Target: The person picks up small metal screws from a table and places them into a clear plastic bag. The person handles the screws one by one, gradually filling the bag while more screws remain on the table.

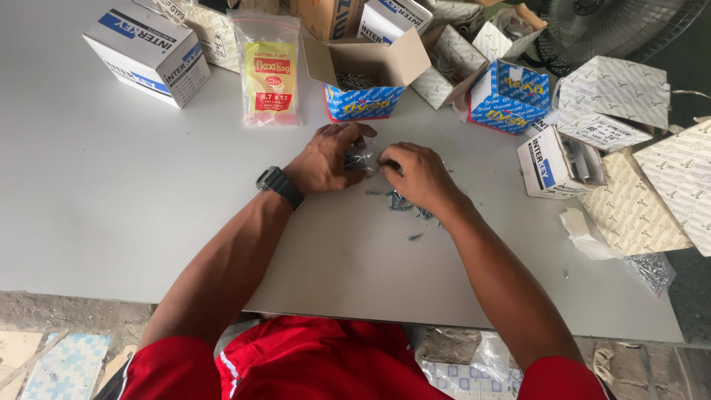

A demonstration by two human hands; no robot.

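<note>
Both hands meet at frame centre over a small pile of screws (pixel 361 158) — the left hand (pixel 326 157) curls over it, fingers bent, the right hand (pixel 416 174) pinches at its edge. Loose screws (pixel 404 204) lie just below — an open blue box (pixel 364 74) stands above.

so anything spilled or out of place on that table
Yes: small screws lie loose on the white table beside the right hand, one stray nearer the edge. A bag of screws hangs off the right corner.
</note>
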